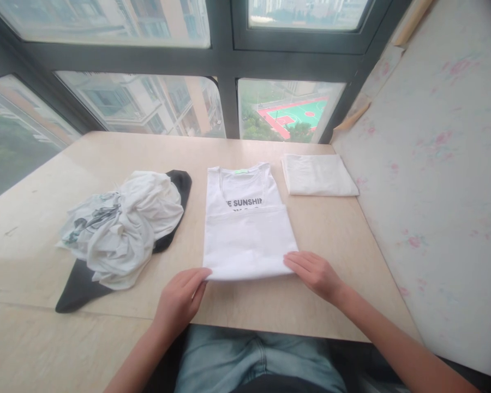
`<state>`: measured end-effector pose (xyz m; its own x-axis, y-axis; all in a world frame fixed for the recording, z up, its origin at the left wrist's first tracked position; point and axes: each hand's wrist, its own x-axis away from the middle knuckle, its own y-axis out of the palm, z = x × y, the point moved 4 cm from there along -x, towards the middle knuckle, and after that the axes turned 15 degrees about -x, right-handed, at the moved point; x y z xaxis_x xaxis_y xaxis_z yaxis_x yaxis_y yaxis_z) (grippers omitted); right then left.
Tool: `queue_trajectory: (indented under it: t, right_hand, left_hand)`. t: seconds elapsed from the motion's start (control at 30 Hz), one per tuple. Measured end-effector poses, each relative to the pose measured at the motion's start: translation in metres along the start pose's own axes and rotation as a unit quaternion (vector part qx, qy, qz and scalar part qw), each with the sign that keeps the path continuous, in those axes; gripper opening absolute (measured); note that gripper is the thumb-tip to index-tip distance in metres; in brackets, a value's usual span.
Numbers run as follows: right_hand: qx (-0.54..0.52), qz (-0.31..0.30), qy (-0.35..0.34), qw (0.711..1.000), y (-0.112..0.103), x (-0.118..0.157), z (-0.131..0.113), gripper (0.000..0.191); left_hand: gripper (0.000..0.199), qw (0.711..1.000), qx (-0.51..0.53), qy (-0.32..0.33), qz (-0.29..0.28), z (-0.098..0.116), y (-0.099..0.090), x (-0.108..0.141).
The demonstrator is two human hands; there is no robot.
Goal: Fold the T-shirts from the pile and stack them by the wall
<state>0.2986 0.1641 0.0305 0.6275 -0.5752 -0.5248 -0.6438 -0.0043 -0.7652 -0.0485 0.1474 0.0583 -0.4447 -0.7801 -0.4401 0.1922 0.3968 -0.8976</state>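
A white T-shirt (249, 240) lies in front of me with its lower part folded up over the chest. Dark printed letters show just above the fold, and the neckline points toward the window. My left hand (182, 297) pinches the near left corner of the shirt between thumb and fingers. At the near right corner, my right hand (313, 273) has its fingers together on top of the cloth, the thumb hidden from view.
A crumpled white garment (135, 224) with a grey print lies on a black cloth (82, 286) at the left. Near the floral wall (445, 180) rests a folded white cloth (319, 174). Windows rise behind the pale wooden surface (327, 229).
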Motion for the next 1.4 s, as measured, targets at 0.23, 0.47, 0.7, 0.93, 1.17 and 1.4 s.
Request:
queue_trajectory:
  t: [0.23,0.47,0.7,0.93,1.17,1.4]
  right_hand:
    - [-0.042,-0.005,0.033,0.999,-0.011,0.026,-0.006,0.035]
    - [-0.168,0.02,0.175,0.97,-0.053,0.027,-0.033,0.027]
    - [-0.201,0.166,0.279,0.924,-0.105,0.001,-0.037,0.022]
    - [-0.337,0.256,0.375,0.825,-0.081,-0.075,0.05,0.041]
    - [-0.24,0.199,0.49,0.814,-0.011,-0.108,0.156,0.044]
    - [-0.171,0.181,0.506,0.826,0.007,-0.087,0.153,0.05]
  left_hand:
    - [0.031,0.997,0.036,0.049,0.051,0.024,0.008,0.031]
    - [0.02,0.954,0.237,-0.177,-0.044,0.025,-0.031,0.036]
    - [0.009,0.915,0.315,-0.251,0.003,0.017,-0.083,-0.012]
    - [0.034,0.847,0.383,-0.369,-0.016,-0.04,-0.014,-0.092]
    - [0.037,0.865,0.269,-0.42,-0.048,-0.086,0.094,-0.138]
    - [0.06,0.876,0.267,-0.397,-0.065,-0.086,0.117,-0.125]
